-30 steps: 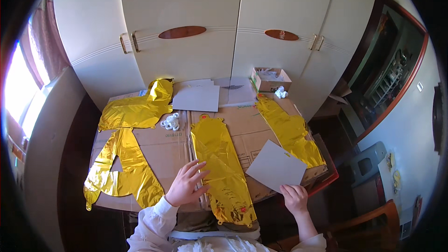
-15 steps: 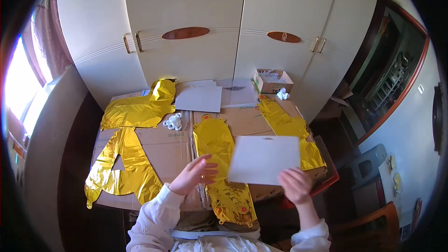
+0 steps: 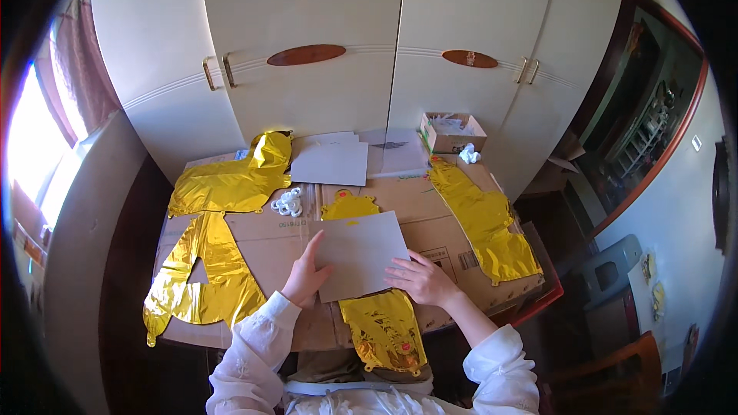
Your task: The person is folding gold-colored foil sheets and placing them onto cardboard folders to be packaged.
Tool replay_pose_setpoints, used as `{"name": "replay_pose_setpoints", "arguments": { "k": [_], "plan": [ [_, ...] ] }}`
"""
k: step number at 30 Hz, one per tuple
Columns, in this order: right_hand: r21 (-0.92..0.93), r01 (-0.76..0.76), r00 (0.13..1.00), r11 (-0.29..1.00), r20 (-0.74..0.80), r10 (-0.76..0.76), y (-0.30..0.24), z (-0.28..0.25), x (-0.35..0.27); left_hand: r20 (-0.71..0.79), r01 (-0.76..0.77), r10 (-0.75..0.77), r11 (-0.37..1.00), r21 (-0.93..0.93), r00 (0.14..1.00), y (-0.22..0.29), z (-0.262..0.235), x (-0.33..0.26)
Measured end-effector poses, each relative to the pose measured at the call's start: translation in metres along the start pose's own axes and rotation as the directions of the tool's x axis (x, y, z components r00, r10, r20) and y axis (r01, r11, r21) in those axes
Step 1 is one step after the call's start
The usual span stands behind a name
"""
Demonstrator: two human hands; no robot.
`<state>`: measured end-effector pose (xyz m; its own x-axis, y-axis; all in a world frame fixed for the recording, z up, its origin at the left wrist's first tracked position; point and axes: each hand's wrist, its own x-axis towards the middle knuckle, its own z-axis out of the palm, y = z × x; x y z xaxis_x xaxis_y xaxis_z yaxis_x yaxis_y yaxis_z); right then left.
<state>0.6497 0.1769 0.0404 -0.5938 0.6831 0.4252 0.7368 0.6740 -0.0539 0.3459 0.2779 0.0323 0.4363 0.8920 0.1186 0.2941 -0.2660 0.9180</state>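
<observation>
Grey cardboard sheet [image 3: 360,253] — a flat, stiff rectangle — lies on top of the long gold foil balloon [image 3: 380,323] in the middle of the flattened brown cardboard [image 3: 430,219] that covers the table, and we see the balloon's scalloped top poking out above the sheet and its lower half running out below it toward the near edge. Our left hand [image 3: 306,278] rests at the sheet's left edge with the fingers stretched out flat and together, the fingertips lying on the grey surface rather than curled around anything. Our right hand [image 3: 421,280] lies at the sheet's lower right corner, fingers spread and pressed down flat on it, also gripping nothing. Both forearms come up from the lower edge in white sleeves [image 3: 254,353]. To the left lie two more crumpled gold foil balloons, one near the wardrobe [image 3: 231,180] and one at the near left corner [image 3: 201,277], and a fourth gold one [image 3: 486,219] stretches along the right side. A small white coil of ribbon [image 3: 288,201] sits just beside the upper left balloon. Further back lie a second grey sheet [image 3: 332,163] and a small open cardboard box [image 3: 452,132] — well apart from our hands.
</observation>
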Motion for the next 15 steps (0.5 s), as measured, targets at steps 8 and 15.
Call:
{"name": "replay_pose_setpoints", "arguments": {
  "k": [8,15],
  "plan": [
    [0.063,-0.081,0.997,0.995,0.008,0.081,0.001,0.009,-0.010,-0.004,0.055,-0.055,0.968,0.244,0.998,0.000,0.006,0.007],
    [0.067,-0.118,0.992,0.991,0.061,0.114,0.004,0.012,-0.012,-0.025,-0.151,0.175,0.909,0.388,0.984,-0.009,0.014,0.007]
  ]
}}
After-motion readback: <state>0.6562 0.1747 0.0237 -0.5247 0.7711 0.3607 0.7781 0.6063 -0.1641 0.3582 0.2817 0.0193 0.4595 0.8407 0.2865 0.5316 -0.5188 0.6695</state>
